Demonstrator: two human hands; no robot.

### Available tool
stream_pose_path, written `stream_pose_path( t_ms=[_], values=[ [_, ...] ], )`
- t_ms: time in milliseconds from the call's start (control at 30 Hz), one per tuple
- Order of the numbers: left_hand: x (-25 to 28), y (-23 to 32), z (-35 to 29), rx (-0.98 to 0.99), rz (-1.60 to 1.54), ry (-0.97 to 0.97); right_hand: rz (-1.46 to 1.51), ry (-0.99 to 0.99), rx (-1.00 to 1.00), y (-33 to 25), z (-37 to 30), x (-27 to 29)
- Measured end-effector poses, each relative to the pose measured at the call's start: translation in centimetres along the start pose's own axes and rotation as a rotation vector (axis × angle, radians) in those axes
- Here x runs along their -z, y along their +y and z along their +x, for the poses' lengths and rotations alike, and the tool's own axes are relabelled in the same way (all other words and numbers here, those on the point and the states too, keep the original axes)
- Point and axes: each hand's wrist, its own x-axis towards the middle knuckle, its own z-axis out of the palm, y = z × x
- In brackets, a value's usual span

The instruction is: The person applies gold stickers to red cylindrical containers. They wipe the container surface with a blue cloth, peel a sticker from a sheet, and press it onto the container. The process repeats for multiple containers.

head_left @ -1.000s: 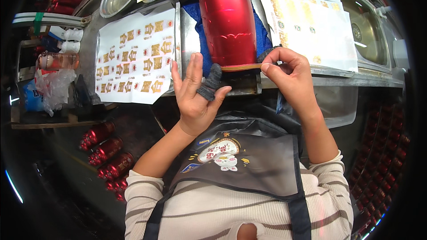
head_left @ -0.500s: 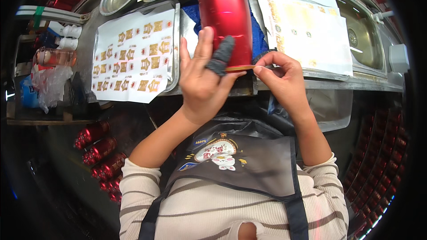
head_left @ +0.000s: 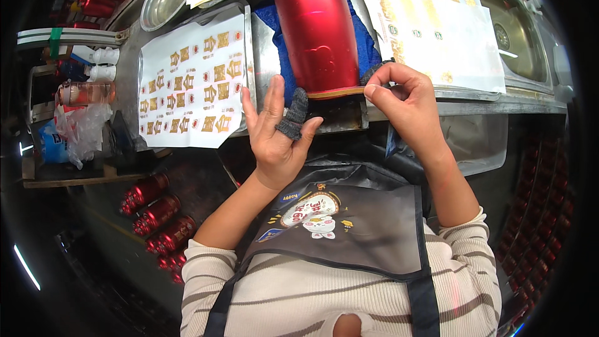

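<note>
A glossy red bottle (head_left: 318,31) lies on a blue cloth (head_left: 274,34), its base toward me. Along the base edge runs a thin gold strip (head_left: 334,94). My right hand (head_left: 405,106) pinches the strip's right end between thumb and fingertip at the base's right corner. My left hand (head_left: 277,140) is open, fingers spread, just off the near left side of the base and holding nothing. A dark grey knitted cover (head_left: 294,114) wraps a left finger; a similar dark cover shows behind my right thumb.
A tray on the left bears a white sheet of gold characters and red marks (head_left: 190,87). To the right lies another sheet with gold pieces (head_left: 430,31), beside a metal sink (head_left: 515,31). A metal bowl (head_left: 165,0) stands far left. Several red bottles (head_left: 165,212) are stacked at lower left.
My left hand has come off the bottle and drawn back toward me. The right hand stays pinched at the strip's end. The whole view has shifted slightly.
</note>
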Motion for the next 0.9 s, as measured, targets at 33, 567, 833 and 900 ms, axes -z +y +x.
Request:
stream_pose_path(
  t_ms=[33,567,833,900],
  values=[
    [0.1,-0.1,0.1,-0.015,0.010,0.001,-0.002,0.000,0.013,0.1,0.0,0.0],
    [-1.2,2.0,5.6,-0.110,0.102,0.037,-0.018,0.001,0.036,0.5,0.2,0.1],
    [0.0,0.3,1.3,0.107,-0.114,0.048,-0.025,-0.006,0.015,-0.6,-0.4,-0.3],
    [0.3,0.0,-0.1,0.104,-0.086,-0.007,-0.004,0.001,0.022,-1.0,-0.8,-0.2]
  ],
)
